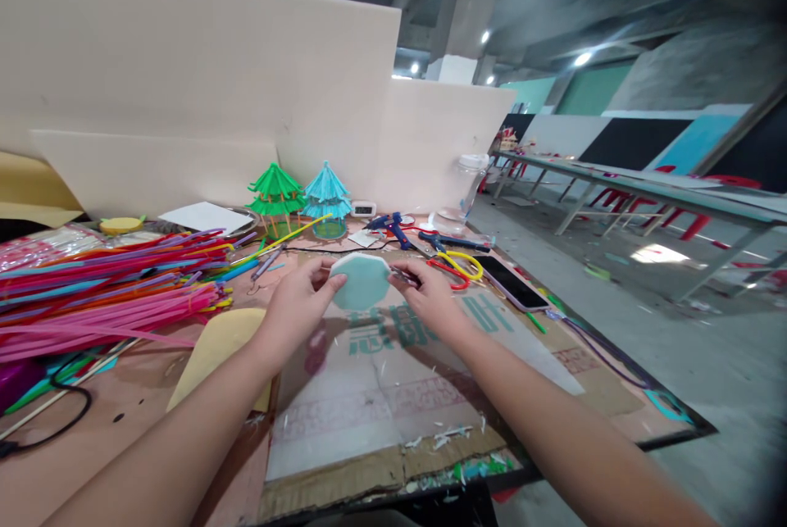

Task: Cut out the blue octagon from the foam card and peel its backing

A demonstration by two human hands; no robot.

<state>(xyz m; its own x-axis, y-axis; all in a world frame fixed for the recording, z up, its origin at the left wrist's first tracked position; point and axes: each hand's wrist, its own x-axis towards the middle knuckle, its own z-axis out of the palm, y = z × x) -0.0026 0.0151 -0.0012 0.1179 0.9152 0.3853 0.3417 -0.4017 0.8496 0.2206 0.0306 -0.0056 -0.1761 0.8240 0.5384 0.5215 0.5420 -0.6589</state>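
Note:
A pale blue-green octagonal piece with a white edge [361, 281] is raised above the work surface, its flat face toward me. My left hand [304, 293] pinches its left edge between thumb and fingers. At the right edge, my right hand [424, 289] is closed, fingertips against or very near the piece. A slim dark item [406, 276] shows at those fingers; its kind is unclear. Below both hands lies a whitish translucent sheet with green characters [362, 404], on cardboard [332, 479].
Bundled pipe cleaners [123, 297] spread at left. Behind stand green [276, 191] and blue [327, 191] roofed models. A glue gun [392, 225], yellow-handled scissors [464, 265], a phone [513, 283] and a clear jar [462, 187] sit at right. White scraps [443, 435] lie near the front edge.

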